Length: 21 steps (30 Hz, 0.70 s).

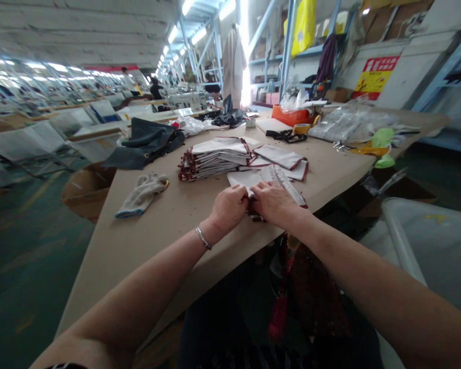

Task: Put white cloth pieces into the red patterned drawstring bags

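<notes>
Both hands meet at the near corner of a white cloth piece with dark red edging (pixel 280 177), close to the table's front edge. My left hand (pixel 230 205) is closed, its fingers pinching the cloth's edge. Right beside it, my right hand (pixel 274 204) has its fingers curled down on the same cloth, thumb and fingertips together. The exact grip is partly hidden by the fingers. Just behind lies a thick stack of folded white cloths with dark red edges (pixel 215 158), and to its right a few more folded cloths (pixel 282 156).
A knitted work glove (pixel 144 195) lies on the left of the brown table (pixel 192 246). Dark fabric (pixel 146 143) sits behind it. Black scissors (pixel 288 136), tape (pixel 301 129), an orange box (pixel 290 115) and plastic bags (pixel 353 123) are farther back. A white bin (pixel 403 241) stands at right.
</notes>
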Motion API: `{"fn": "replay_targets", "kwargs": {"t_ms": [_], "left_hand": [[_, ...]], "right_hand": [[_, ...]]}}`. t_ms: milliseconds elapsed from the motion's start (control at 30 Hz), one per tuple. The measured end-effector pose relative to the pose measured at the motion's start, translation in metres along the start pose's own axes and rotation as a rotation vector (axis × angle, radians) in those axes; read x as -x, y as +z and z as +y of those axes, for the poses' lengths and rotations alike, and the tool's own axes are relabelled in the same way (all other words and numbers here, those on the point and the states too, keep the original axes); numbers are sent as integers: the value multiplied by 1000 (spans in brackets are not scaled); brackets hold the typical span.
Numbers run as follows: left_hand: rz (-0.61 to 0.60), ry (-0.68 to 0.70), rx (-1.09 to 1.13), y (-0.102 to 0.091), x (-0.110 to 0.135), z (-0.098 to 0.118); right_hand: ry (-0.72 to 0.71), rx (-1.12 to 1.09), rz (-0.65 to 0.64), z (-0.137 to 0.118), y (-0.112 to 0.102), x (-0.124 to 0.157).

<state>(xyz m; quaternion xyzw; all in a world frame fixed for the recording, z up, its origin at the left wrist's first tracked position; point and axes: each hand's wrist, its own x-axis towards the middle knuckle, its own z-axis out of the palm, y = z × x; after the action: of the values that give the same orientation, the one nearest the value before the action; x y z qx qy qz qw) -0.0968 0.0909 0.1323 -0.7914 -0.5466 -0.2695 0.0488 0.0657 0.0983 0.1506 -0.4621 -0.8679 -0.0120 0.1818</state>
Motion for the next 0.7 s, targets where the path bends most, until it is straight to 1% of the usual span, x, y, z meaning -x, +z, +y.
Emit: {"fn": "replay_targets", "kwargs": {"t_ms": [33,100,167,233,267,300,333,367,400,433,467,500,533,567,600,633,667,700], "left_hand": [[13,3,9,-5,1,2],[33,-2,23,-13,6,4],[75,-33,52,-18,15,5],[107,-110,168,-19,27,6],[108,-184,294,-19,33,8],[110,-282,473,-20,40,12],[118,-395,697,-21,46,17],[141,-508,942,-23,53,23],[179,-609,1180,-27,60,31],[214,-687,1384,-31,67,39],[227,-745,1538,-36,74,47],[205,-786,1638,-39,82,55],[159,-820,1695,-41,91,62],[101,-853,1716,-41,100,68],[31,-883,1703,-39,109,73],[-61,-900,1664,-35,118,78],[-185,-900,1617,-30,127,82],[-336,-882,1578,-25,135,85]], "right_hand": [[41,40,-37,5,4,-8],[137,93,-71,20,4,-15],[231,109,-54,33,-4,-8],[289,61,25,35,-16,9],[286,17,82,31,-22,21],[259,-29,130,24,-26,35],[216,-66,151,14,-27,50],[173,-89,141,4,-26,66],[136,-111,100,-7,-23,82],[114,-144,46,-16,-17,98],[112,-203,-5,-24,-10,113],[131,-301,-42,-29,-1,127],[174,-453,-62,-33,7,140],[248,-665,-61,-35,16,151],[350,-926,-31,-37,23,160],[471,-1218,23,-38,29,168],[593,-1509,85,-39,33,175],[710,-1758,136,-42,36,181]]}}
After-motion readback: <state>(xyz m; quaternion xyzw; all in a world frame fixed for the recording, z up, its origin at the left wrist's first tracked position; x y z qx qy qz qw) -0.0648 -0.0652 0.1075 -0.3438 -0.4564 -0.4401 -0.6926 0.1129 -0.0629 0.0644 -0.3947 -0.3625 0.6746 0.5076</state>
